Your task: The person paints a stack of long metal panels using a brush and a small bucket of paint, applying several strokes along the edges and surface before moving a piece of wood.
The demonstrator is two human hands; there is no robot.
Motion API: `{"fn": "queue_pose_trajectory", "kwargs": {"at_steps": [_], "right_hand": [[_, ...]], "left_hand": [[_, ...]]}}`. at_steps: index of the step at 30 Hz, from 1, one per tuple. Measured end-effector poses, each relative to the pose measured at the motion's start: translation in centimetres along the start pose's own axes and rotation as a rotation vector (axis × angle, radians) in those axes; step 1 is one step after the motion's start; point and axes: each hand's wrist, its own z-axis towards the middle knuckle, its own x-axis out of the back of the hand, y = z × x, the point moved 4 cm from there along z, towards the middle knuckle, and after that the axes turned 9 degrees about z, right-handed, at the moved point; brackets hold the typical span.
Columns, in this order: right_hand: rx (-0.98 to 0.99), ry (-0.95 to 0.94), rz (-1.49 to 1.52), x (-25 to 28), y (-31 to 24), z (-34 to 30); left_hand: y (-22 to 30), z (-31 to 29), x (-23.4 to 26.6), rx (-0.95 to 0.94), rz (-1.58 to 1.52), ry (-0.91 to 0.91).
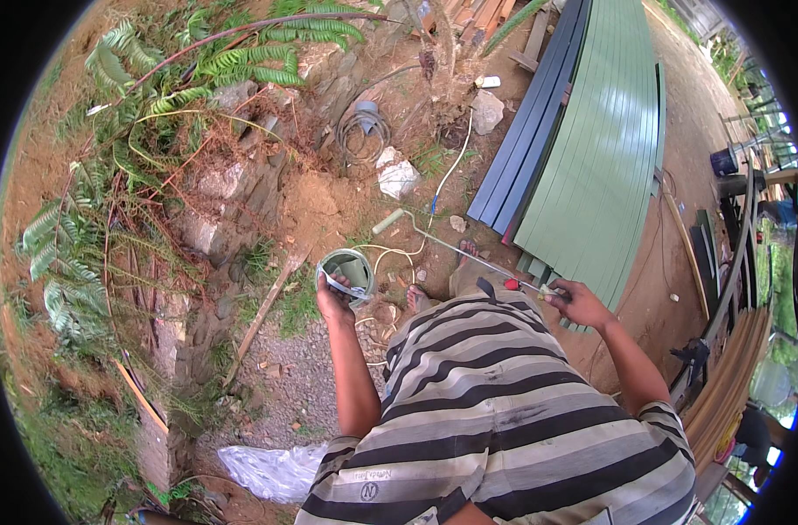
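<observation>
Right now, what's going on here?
A person in a striped garment has a tool in each hand's reach: the right hand grips a thin metal-rod paint roller with a pale green sleeve, and the left hand holds a round open container, green inside. The sleeve shows over bare soil, off the long flat green boards, which lie beside long dark blue boards.

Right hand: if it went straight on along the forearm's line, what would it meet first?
In the picture, the near ends of the green planks likely come first beyond the right hand; depth is unclear, and it might pass above them.
</observation>
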Motion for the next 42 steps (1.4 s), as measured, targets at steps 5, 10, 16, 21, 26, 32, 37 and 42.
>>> {"fn": "queue_pose_trajectory", "kwargs": {"at_steps": [5,10,16,21,26,32,37,42], "right_hand": [[-0.305,0.066,0.248,-0.1,4.9,-0.1],[-0.146,0.373,0.078,-4.1,13.1,5.7],[-0.319,0.47,0.17,-6.4,16.0,12.6],[-0.432,0.503,0.217,-2.9,15.5,20.6],[-0.45,0.558,0.347,7.8,13.2,33.1],[-0.454,0.672,0.288,21.2,12.6,41.0],[-0.477,0.63,0.244,19.0,12.4,41.6],[-0.443,0.59,0.257,5.8,12.1,34.6]], "left_hand": [[-0.7,2.3,-0.8,0.06,0.069,0.079],[-2.7,4.9,-0.1,0.217,0.16,0.126],[-2.7,3.7,1.4,0.35,0.361,0.242],[1.1,4.6,2.3,0.305,0.525,0.189],[4.6,8.9,7.4,0.294,0.247,0.183],[11.2,2.8,-2.8,-0.375,1.508,0.099],[13.7,1.2,-9.0,-0.176,1.366,-0.069],[13.2,15.9,-6.0,0.187,0.722,0.009]]}}
